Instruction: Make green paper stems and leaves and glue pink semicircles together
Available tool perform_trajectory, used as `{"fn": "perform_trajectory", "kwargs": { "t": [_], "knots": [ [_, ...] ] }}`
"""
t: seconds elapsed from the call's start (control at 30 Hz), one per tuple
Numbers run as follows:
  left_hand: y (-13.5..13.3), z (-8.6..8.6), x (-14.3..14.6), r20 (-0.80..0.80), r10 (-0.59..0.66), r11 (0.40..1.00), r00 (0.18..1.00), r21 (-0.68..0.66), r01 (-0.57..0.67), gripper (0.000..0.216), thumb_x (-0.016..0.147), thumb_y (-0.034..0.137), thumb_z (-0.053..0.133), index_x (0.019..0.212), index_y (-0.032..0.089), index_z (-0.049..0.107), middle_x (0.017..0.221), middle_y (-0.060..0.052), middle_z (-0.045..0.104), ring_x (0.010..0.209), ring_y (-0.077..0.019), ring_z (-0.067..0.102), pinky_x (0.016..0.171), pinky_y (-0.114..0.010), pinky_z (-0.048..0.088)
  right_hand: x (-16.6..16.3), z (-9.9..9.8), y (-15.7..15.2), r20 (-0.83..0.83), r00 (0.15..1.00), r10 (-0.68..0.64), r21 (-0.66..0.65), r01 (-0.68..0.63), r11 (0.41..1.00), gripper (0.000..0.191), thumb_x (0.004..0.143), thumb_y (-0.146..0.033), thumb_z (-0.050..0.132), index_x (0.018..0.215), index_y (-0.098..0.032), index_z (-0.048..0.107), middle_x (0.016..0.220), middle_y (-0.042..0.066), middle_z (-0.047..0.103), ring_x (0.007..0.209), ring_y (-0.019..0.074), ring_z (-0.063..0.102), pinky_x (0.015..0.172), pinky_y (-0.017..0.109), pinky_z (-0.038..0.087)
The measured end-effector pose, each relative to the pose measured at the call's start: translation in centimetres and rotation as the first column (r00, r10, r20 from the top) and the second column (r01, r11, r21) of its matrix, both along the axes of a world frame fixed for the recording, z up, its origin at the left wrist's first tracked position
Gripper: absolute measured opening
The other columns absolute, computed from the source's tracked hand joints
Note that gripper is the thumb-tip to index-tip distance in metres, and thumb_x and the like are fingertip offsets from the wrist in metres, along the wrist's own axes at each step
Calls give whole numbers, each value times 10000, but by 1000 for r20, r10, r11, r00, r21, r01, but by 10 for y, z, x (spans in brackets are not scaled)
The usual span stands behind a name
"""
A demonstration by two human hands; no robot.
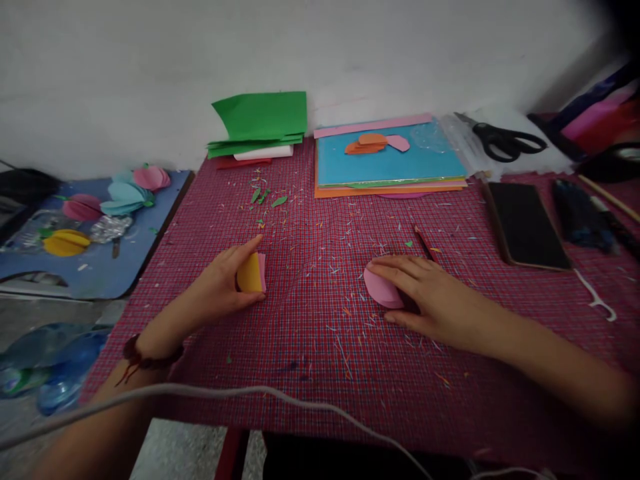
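My left hand is closed around a small stack of folded paper circles, orange on the near side and pink behind, held upright on the red checked tablecloth. My right hand lies flat with fingers stretched over a pink paper circle, pressing it to the cloth. A pencil lies just behind that hand.
Green paper sheets and a stack of coloured sheets with cut circles lie at the back. Scissors, a black phone and pens are at the right. Finished paper fruits rest on a blue board at the left. A white cable crosses the near edge.
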State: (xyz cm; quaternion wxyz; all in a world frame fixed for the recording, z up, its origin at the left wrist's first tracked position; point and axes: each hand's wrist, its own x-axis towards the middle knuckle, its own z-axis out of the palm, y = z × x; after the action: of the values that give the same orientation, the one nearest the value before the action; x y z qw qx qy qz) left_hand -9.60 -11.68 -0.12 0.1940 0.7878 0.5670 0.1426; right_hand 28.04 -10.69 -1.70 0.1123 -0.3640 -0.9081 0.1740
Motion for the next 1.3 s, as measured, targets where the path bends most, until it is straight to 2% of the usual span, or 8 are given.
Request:
{"fn": "perform_trajectory", "kwargs": {
  "t": [0.4, 0.67, 0.83, 0.9, 0.97, 1.1, 1.2, 1.3],
  "knots": [
    [-4, 2, 0, 58, 39, 999, 998, 11, -39, 890, 695, 299, 740, 1471, 291, 304, 1301, -122, 589, 1129, -302, 596, 966, -523, 465, -2, 6, 3, -2, 1000, 21, 4, -21, 1000, 610, 822, -313, 625, 1399, -249, 438, 1370, 79, 540, 1256, 292, 488, 1048, 520, 395],
    [-7, 23, 0, 375, 90, 986, 923, 96, -135, 853, 705, 234, 753, 1442, 324, 335, 1049, -35, 667, 978, -201, 652, 994, -466, 462, -11, 16, 1, -77, 997, -29, 45, 32, 998, 491, 882, -255, 551, 1364, -231, 464, 1380, 94, 522, 1271, 285, 470, 1085, 559, 331],
    [-7, 30, 12, 665, 121, 991, 737, -125, -50, 823, 721, 219, 755, 1418, 367, 344, 1058, -36, 650, 935, -188, 666, 855, -382, 556, -46, 31, -7, -404, 901, -158, -243, 61, 968, 304, 899, -223, 511, 1198, -214, 567, 1211, 95, 636, 1155, 238, 572, 1002, 467, 457],
    [-9, 33, 24, 732, 145, 984, 666, -174, -22, 797, 730, 217, 749, 1406, 383, 360, 1082, -35, 644, 943, -177, 659, 820, -334, 564, -65, 35, -10, -497, 815, -298, -536, -19, 844, 217, 919, -244, 487, 1103, -204, 592, 1088, 88, 685, 1021, 211, 646, 903, 412, 532],
    [-12, 37, 38, 772, 126, 984, 623, -177, 20, 789, 743, 202, 737, 1405, 402, 357, 1097, -31, 635, 957, -169, 648, 813, -311, 560, -83, 36, -13, -500, 734, -460, -790, -169, 589, 222, 958, -308, 442, 1075, -183, 583, 999, 100, 703, 889, 189, 685, 822, 380, 568],
    [-22, 39, 67, 768, 28, 993, 639, -95, 72, 836, 760, 145, 715, 1424, 444, 304, 1172, -27, 580, 1009, -169, 625, 876, -337, 537, -105, 31, -17, -466, 593, -657, -838, -533, 113, 301, 969, -416, 448, 1137, -179, 525, 1012, 103, 678, 819, 161, 686, 798, 353, 566],
    [-30, 31, 83, 706, -41, 998, 707, 0, 58, 842, 767, 147, 710, 1434, 446, 291, 1277, -42, 524, 1119, -203, 578, 904, -351, 526, -109, 21, -20, -515, 485, -707, -683, -731, -4, 310, 923, -414, 550, 1143, -197, 527, 1047, 68, 638, 808, 149, 671, 748, 347, 576],
    [-35, 20, 90, 636, -106, 994, 764, 74, 77, 867, 749, 163, 732, 1447, 421, 288, 1350, -60, 496, 1233, -245, 500, 973, -390, 486, -106, 11, -23, -524, 409, -747, -634, -773, 22, 373, 851, -388, 660, 1143, -193, 537, 1013, 51, 628, 763, 139, 650, 695, 345, 583]
  ]
}}
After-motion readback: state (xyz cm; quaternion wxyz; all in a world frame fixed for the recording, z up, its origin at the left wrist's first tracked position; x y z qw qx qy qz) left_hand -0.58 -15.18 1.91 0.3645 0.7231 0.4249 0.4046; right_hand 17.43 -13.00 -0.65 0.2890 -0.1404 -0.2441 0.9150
